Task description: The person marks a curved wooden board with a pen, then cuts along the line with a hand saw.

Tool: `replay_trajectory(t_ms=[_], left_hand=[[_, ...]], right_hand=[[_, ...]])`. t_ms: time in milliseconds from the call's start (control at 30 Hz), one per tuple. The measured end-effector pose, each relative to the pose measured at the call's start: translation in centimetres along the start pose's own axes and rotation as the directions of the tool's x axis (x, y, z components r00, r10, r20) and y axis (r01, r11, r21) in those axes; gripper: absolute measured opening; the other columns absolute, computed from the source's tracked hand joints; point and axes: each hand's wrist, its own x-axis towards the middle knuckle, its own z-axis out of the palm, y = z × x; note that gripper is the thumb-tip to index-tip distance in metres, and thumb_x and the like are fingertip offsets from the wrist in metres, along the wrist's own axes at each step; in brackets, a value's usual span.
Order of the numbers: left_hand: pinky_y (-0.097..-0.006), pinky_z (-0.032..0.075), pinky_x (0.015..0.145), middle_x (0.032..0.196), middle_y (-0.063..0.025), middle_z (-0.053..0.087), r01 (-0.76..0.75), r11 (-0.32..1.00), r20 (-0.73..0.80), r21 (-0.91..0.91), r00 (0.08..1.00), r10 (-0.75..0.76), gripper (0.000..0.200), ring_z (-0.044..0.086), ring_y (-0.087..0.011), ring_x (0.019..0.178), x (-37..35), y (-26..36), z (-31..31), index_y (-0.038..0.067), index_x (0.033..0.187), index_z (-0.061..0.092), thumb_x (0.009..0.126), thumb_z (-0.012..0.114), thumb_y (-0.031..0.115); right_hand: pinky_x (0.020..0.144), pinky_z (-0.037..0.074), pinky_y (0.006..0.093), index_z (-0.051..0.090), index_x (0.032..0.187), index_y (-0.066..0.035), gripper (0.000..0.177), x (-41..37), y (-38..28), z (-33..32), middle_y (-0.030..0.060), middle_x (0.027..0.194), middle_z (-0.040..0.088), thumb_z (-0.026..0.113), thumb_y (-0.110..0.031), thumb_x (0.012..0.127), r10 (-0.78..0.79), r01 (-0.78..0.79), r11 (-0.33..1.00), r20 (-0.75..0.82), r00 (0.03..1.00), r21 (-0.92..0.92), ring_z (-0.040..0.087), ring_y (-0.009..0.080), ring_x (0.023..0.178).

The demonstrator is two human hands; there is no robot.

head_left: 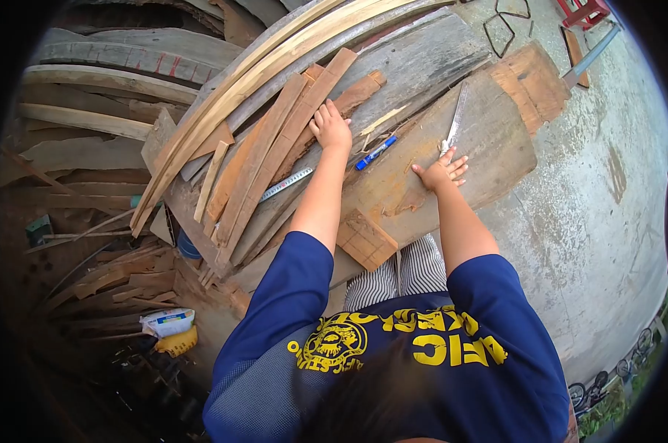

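My left hand (331, 127) is closed over the edge of a long reddish-brown wooden strip (286, 144), which lies with others on a pile of boards. My right hand (442, 172) rests, fingers spread, on a broad grey-brown board (496, 136) with nothing gripped. Just beyond its fingertips lies a thin, light metal blade (458, 114); I cannot make out its exact kind. Between my hands is a blue marker (376, 153). A tape measure's extended blade (286, 184) lies left of my left forearm. Near my lap sits a small wood block (367, 240) with pencil lines.
Long curved planks (238, 92) stretch along the left, with more stacked timber beyond. A white and yellow bag (169, 328) lies at lower left. Concrete floor (592, 221) extends on the right. A red plastic stool (585, 11) and metal frames (500, 33) are at the top right.
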Motion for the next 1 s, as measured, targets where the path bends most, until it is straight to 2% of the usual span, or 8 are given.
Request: replay_trajectory(t_ms=[67, 267, 467, 600, 800, 867, 933, 1000], left_hand=[[-0.0406, 0.031, 0.092, 0.11, -0.01, 0.05, -0.069, 0.997, 0.264, 0.043, 0.963, 0.055, 0.061, 0.045, -0.0245, 0.107, 1.2, -0.3, -1.2, 0.001, 0.121, 0.045, 0.074, 0.07, 0.031], [-0.0416, 0.032, 0.087, 0.102, -0.0123, 0.05, -0.153, 0.988, 0.18, 0.011, 0.972, 0.148, 0.048, 0.045, -0.0285, 0.102, -0.2, -0.1, -4.3, 0.003, 0.109, 0.051, 0.071, 0.073, 0.025], [-0.0557, 0.034, 0.091, 0.1, -0.0169, 0.044, -0.26, 0.918, 0.067, -0.298, 0.954, 0.292, 0.043, 0.047, -0.0377, 0.102, -2.4, -0.4, -11.6, 0.001, 0.097, 0.044, 0.07, 0.074, 0.016], [-0.0475, 0.042, 0.084, 0.1, -0.0192, 0.041, -0.3, 0.816, 0.022, -0.495, 0.934, 0.357, 0.045, 0.048, -0.0393, 0.097, -2.9, -1.0, -16.0, 0.0, 0.1, 0.041, 0.072, 0.072, 0.016], [-0.0377, 0.045, 0.083, 0.102, -0.0129, 0.039, -0.234, 0.721, -0.223, -0.652, 0.968, 0.112, 0.049, 0.053, -0.0307, 0.092, -2.2, -2.4, -23.4, 0.001, 0.11, 0.037, 0.078, 0.071, 0.016], [-0.0347, 0.043, 0.088, 0.105, -0.0093, 0.043, -0.333, 0.416, -0.385, -0.847, 0.922, -0.047, 0.049, 0.052, -0.0218, 0.098, -2.8, -3.9, -25.1, 0.004, 0.113, 0.033, 0.08, 0.069, 0.007], [-0.0339, 0.044, 0.088, 0.108, -0.0076, 0.041, -0.369, 0.152, -0.393, -0.917, 0.903, -0.174, 0.052, 0.049, -0.0189, 0.102, -5.3, -5.3, -27.2, 0.006, 0.117, 0.031, 0.08, 0.068, 0.004], [-0.0333, 0.042, 0.091, 0.116, -0.009, 0.043, -0.401, 0.164, -0.432, -0.901, 0.859, -0.275, 0.057, 0.047, -0.0188, 0.109, -8.9, -7.1, -29.1, 0.011, 0.123, 0.023, 0.083, 0.063, 0.001]], right_hand=[[0.107, -0.002, 0.0579, -0.021, 0.142, -0.02, 0.132, -0.2, 0.0, 0.1, 0.0194, 0.146, -0.026, 0.077, -0.055, 0.061, 0.004, -0.004, 1.0, -0.001, 1.0, -0.001, -0.02, 0.0353, 0.137], [0.108, -0.002, 0.0569, -0.022, 0.141, -0.02, 0.132, -0.3, -0.5, -0.1, 0.0192, 0.146, -0.026, 0.077, -0.055, 0.061, -0.002, 0.001, 1.0, -0.023, 1.0, -0.03, -0.021, 0.0342, 0.137], [0.107, 0.004, 0.0595, -0.022, 0.142, -0.021, 0.13, -0.1, -0.1, 0.1, 0.0201, 0.146, -0.026, 0.073, -0.061, 0.063, -0.006, 0.004, 0.998, -0.038, 0.999, -0.069, -0.017, 0.0367, 0.137], [0.107, 0.007, 0.0593, -0.022, 0.141, -0.021, 0.131, -0.4, 0.0, -0.1, 0.0201, 0.146, -0.026, 0.073, -0.062, 0.062, -0.014, 0.009, 0.994, -0.044, 0.999, -0.104, -0.017, 0.0371, 0.137], [0.109, 0.009, 0.0553, -0.022, 0.142, -0.019, 0.133, -0.7, 0.0, -0.3, 0.0217, 0.147, -0.022, 0.072, -0.065, 0.06, -0.055, 0.049, 0.993, -0.054, 0.997, -0.105, -0.014, 0.0405, 0.137], [0.11, 0.009, 0.0535, -0.021, 0.142, -0.018, 0.133, -0.7, -0.1, -0.3, 0.0232, 0.147, -0.02, 0.07, -0.068, 0.059, -0.037, 0.029, 0.991, -0.063, 0.997, -0.13, -0.012, 0.0423, 0.137], [0.11, 0.009, 0.0528, -0.021, 0.142, -0.017, 0.133, -0.8, -0.5, -0.3, 0.0239, 0.147, -0.02, 0.069, -0.07, 0.059, -0.069, 0.058, 0.987, -0.067, 0.995, -0.15, -0.012, 0.0425, 0.137], [0.11, 0.009, 0.0536, -0.021, 0.142, -0.017, 0.134, -0.6, -0.2, -0.3, 0.0235, 0.147, -0.02, 0.069, -0.07, 0.058, -0.045, 0.035, 0.988, -0.067, 0.997, -0.149, -0.012, 0.0419, 0.137]])
